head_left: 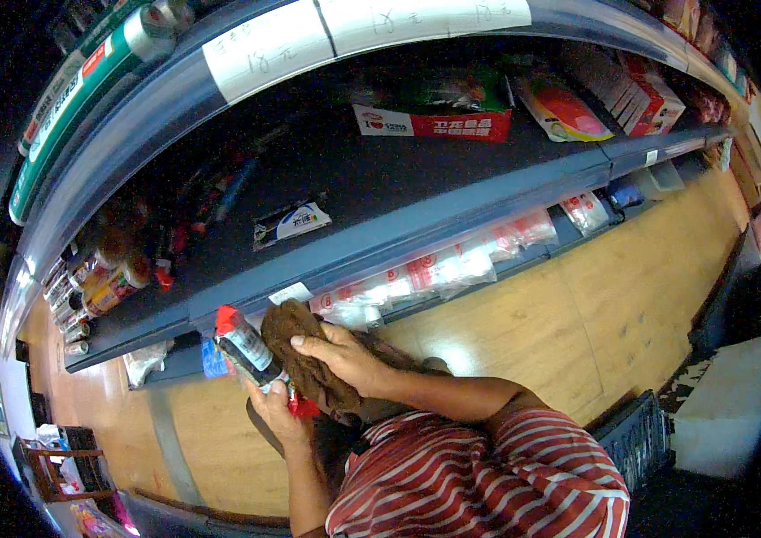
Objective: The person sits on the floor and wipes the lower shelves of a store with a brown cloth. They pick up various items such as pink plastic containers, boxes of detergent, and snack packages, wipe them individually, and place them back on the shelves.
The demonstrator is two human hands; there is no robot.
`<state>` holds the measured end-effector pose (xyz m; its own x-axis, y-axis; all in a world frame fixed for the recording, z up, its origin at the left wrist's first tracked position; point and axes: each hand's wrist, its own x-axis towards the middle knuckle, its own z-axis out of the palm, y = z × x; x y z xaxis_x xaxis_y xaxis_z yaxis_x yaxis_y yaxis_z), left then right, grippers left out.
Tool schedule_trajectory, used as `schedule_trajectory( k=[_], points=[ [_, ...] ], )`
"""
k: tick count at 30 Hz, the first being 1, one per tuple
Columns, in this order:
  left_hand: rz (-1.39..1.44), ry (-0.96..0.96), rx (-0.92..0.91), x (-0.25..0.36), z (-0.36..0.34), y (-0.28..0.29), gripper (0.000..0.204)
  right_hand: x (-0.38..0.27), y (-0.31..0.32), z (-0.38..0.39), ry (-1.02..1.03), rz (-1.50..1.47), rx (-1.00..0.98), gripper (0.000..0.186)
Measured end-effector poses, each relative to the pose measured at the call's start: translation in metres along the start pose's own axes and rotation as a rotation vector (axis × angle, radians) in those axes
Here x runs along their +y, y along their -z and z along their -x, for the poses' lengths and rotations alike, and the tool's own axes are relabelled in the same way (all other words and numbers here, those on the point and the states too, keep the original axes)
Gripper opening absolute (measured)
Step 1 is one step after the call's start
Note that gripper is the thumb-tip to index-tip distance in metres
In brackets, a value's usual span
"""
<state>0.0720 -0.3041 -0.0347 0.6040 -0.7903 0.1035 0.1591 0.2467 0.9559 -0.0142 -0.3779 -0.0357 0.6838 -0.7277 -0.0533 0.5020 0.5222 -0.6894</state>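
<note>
My left hand (274, 409) grips the lower end of a snack packet (249, 348), which is dark with a pale label panel and bright red ends. It is held tilted in front of the shelf edge. My right hand (344, 360) is closed on a crumpled brown cloth (301, 366), the thumb lying on top. The cloth is right beside the packet; whether it touches the packet's side I cannot tell. Behind them, a small black-and-white packet (294, 221) lies by itself on the dark shelf (416, 193).
A red-and-white display box (465, 124) and a colourful flat bag (561, 108) sit farther back on the shelf. Jars (120, 278) stand at its left end. Clear bags (425, 276) lie on the lower shelf. A black crate (636, 439) rests on the floor to the right.
</note>
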Motion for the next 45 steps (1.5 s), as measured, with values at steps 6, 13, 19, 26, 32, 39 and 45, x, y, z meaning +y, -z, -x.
schedule_trajectory(
  k=[6, 13, 19, 26, 32, 39, 45],
  points=[
    [-0.023, -0.027, 0.043, 0.02, -0.006, -0.001, 0.05, 0.009, 0.0, 0.001, -0.12, 0.164, -0.131, 0.028],
    [-0.107, 0.032, 0.157, 0.007, -0.015, 0.017, 0.042, -0.035, -0.001, 0.013, -0.242, 0.151, -0.256, 0.033],
    [-0.234, 0.046, 0.092, 0.01, -0.019, 0.007, 0.037, -0.094, 0.046, 0.0, 0.165, 0.509, 0.205, 0.031],
    [-0.566, -0.104, -0.077, 0.01, -0.078, 0.009, 0.051, -0.143, 0.119, -0.021, 0.658, 1.814, 0.817, 0.026],
    [-0.793, -0.327, -0.234, 0.009, -0.178, -0.026, 0.057, -0.139, 0.135, -0.039, 0.355, 1.964, 0.874, 0.027],
    [-1.541, -0.488, -0.17, -0.039, -0.242, -0.061, 0.059, -0.135, 0.137, -0.039, 0.384, 1.948, 0.93, 0.031],
    [-1.351, -0.413, -0.468, -0.065, -0.269, -0.071, 0.063, -0.132, 0.144, -0.039, 0.439, 1.972, 0.936, 0.031]
  ],
)
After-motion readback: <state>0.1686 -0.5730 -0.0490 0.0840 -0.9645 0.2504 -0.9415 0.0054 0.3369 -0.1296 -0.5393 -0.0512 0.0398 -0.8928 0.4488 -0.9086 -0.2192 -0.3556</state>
